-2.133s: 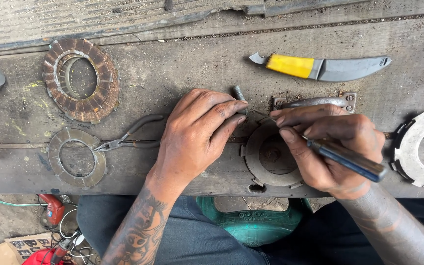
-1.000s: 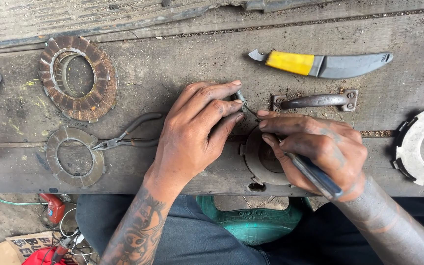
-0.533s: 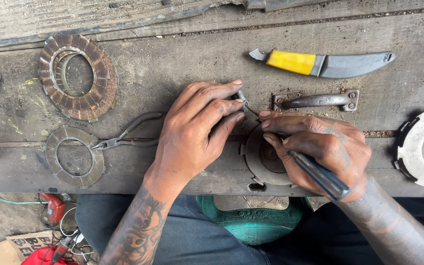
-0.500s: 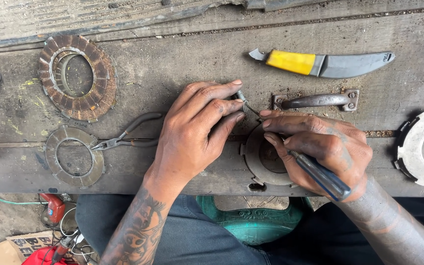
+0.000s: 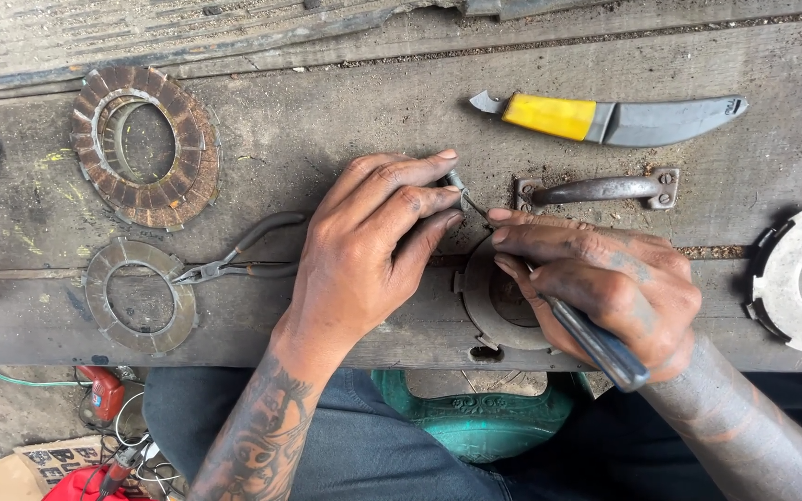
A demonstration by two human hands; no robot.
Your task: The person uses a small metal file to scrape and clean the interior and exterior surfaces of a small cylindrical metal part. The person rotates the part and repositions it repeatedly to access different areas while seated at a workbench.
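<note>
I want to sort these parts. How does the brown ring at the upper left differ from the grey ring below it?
The brown friction ring is rust-coloured with segmented pads; the grey plate ring is smooth, duller and smaller. Pliers touch the grey plate ring; nothing touches the brown one. Both lie flat on the workbench.

Down by my left knee, at the near left corner, a brown cardboard box [image 5: 20, 468] lies on the ground. It has dark letters printed on its side. A red thing covers part of it, so I can see only one flat side and a corner. I see no signs or screens on the bench.
</note>
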